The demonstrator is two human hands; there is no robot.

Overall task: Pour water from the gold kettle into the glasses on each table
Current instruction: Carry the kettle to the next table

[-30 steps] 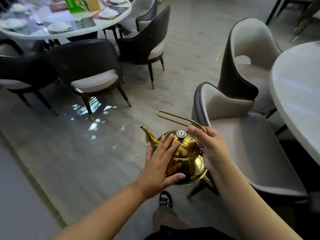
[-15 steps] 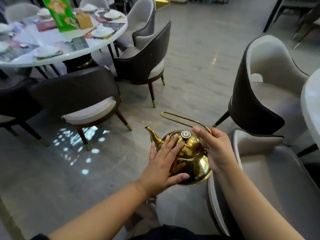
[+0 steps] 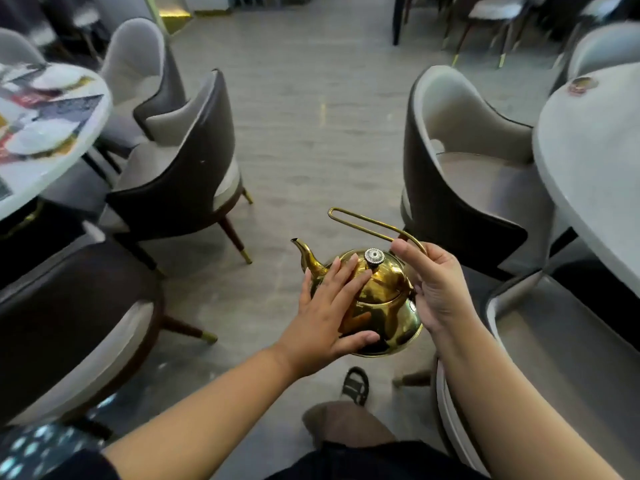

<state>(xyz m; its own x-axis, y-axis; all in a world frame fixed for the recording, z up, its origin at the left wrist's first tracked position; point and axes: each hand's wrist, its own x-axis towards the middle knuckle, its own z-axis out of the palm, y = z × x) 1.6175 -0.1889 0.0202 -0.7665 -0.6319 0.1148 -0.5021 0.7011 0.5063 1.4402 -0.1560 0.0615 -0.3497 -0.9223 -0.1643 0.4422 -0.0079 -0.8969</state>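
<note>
Grey floor [image 3: 311, 116] fills the aisle between two seating groups. Right: white round surface [image 3: 595, 161], mostly bare, with one small reddish-brown item [image 3: 581, 84] near its far edge, too blurred to identify. Left: second white round surface [image 3: 31, 174] carrying white plates [image 3: 41, 133] and printed mats, also blurred. Dark-backed chairs with pale seats flank the aisle: one at left [image 3: 180, 161], one at right [image 3: 460, 174], plus a nearer chair on each side, cropped by the frame edges. Gold kettle [image 3: 384, 306] is held in the air above the floor, low centre of the aisle, between the near chairs and touching neither surface. Body upright, lid on. Long axis, spout to handle root, runs from far-left to near-right. Left hand [image 3: 325, 317]: fingers [image 3: 346, 275] straight and spread, laid flat on the kettle's left shoulder, thumb under the lower belly; a supporting touch, nothing gripped. Right hand [image 3: 436, 289]: fingers [image 3: 408, 258] curled round the rear end of the wire handle [image 3: 363, 221], thumb closing on it; this hand grips the kettle. The handle is a narrow gold loop reaching forward over the lid, its free end pointing far-left, roughly parallel to the spout line. Spout [image 3: 304, 252] curves up and points left and away from the person. Silver-patterned knob [image 3: 374, 255] sits on top of the lid, just beyond the left fingertips. One sandalled foot [image 3: 355, 386] shows on the floor below the kettle.
</note>
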